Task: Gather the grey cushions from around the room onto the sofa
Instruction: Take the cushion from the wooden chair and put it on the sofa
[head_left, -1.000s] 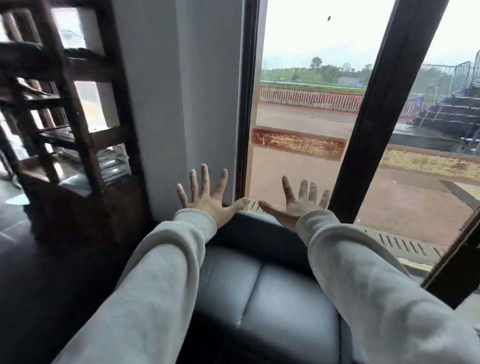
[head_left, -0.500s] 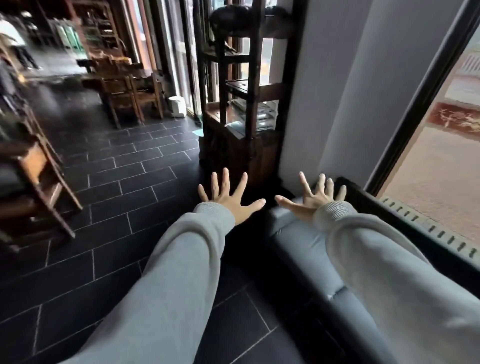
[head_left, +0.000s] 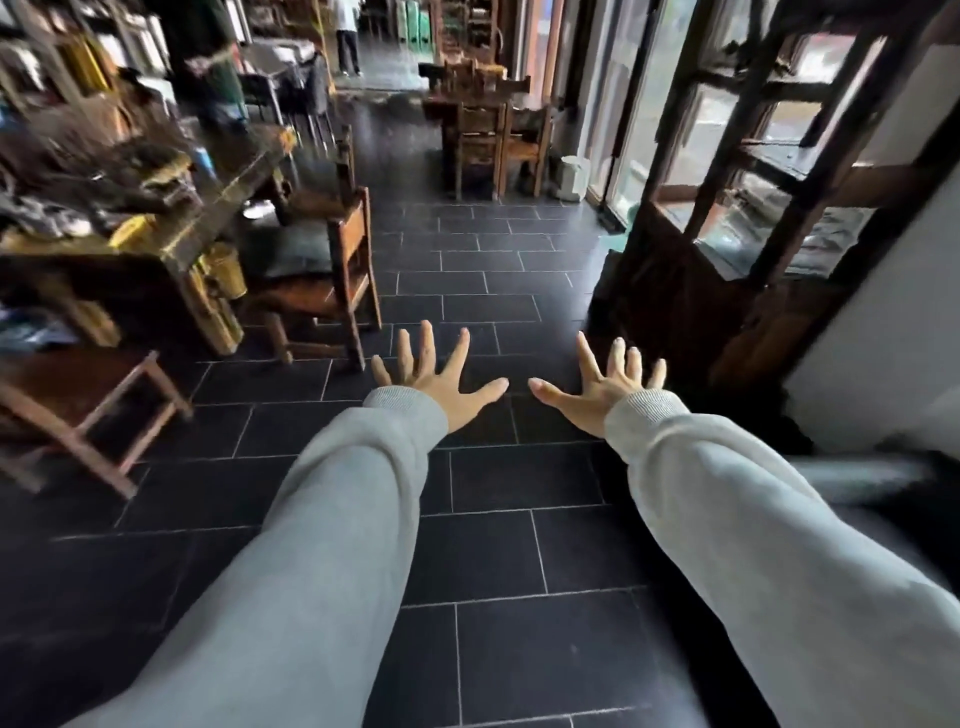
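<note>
A grey cushion (head_left: 296, 248) lies on the seat of a wooden chair (head_left: 348, 270) at the left, beyond my hands. My left hand (head_left: 434, 376) and my right hand (head_left: 605, 387) are stretched out over the dark tiled floor, fingers spread, holding nothing. Both arms wear light grey sleeves. A dark blurred edge of the sofa (head_left: 883, 483) shows at the far right, under my right arm.
A cluttered wooden table (head_left: 171, 218) stands at the left, with a wooden stool (head_left: 93, 410) in front of it. A dark wooden shelf unit (head_left: 737, 218) rises at the right by the wall. More chairs and a table (head_left: 483, 124) stand far back. A person (head_left: 347, 36) stands in the distance.
My view has swung left, from the window and sofa to the room's floor, table and chairs. Both hands stay outstretched, spread and empty.
</note>
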